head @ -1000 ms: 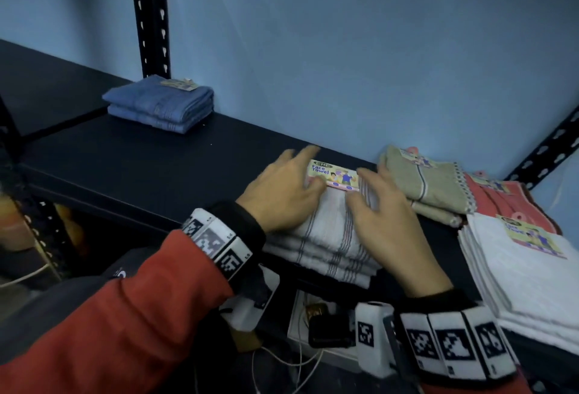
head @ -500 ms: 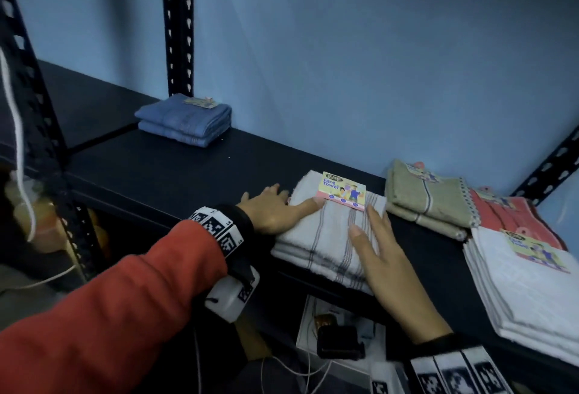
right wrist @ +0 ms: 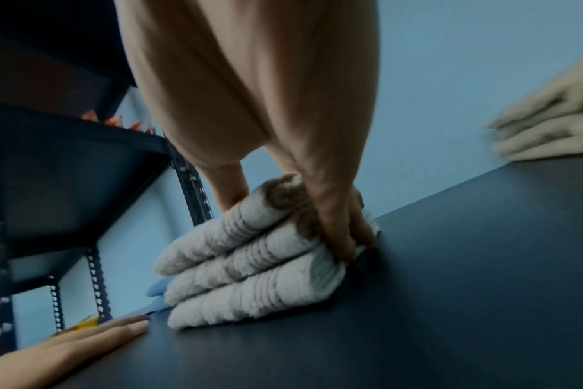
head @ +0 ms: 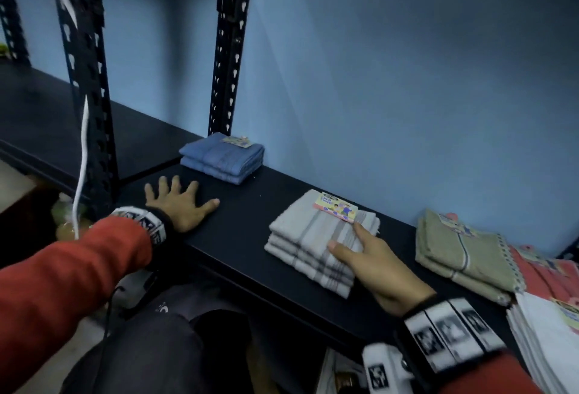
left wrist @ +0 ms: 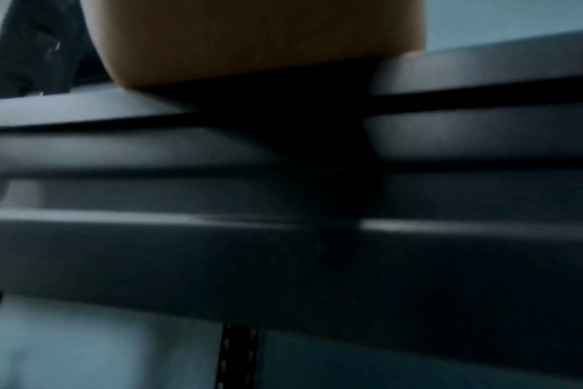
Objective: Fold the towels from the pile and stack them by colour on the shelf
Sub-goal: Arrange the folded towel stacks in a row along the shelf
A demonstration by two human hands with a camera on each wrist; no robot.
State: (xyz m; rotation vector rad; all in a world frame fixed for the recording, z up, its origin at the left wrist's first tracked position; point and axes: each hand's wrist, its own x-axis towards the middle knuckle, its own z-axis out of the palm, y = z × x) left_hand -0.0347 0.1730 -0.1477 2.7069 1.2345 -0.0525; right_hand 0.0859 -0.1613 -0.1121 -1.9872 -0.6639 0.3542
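Observation:
A folded stack of white grey-striped towels (head: 307, 230) with a coloured label lies on the black shelf (head: 250, 205). My right hand (head: 360, 249) rests on the stack's near right corner. In the right wrist view its straight fingers (right wrist: 340, 237) run down the side of the stack (right wrist: 250, 276) to the shelf, and the thumb lies over the top. My left hand (head: 181, 202) lies flat on the bare shelf left of the stack, fingers spread, holding nothing. It shows low in the right wrist view as the left hand (right wrist: 84, 342). The left wrist view is dark and shows only the palm (left wrist: 250, 39).
A blue folded stack (head: 222, 158) sits at the back left by a black upright (head: 228, 49). To the right lie a beige stack (head: 457, 246), red towels (head: 539, 271) and a white pile (head: 545, 340). A white cable (head: 83, 143) hangs at the left post.
My left hand has left the white stack and moved left onto the bare shelf. My right hand has slid back to the stack's near right corner.

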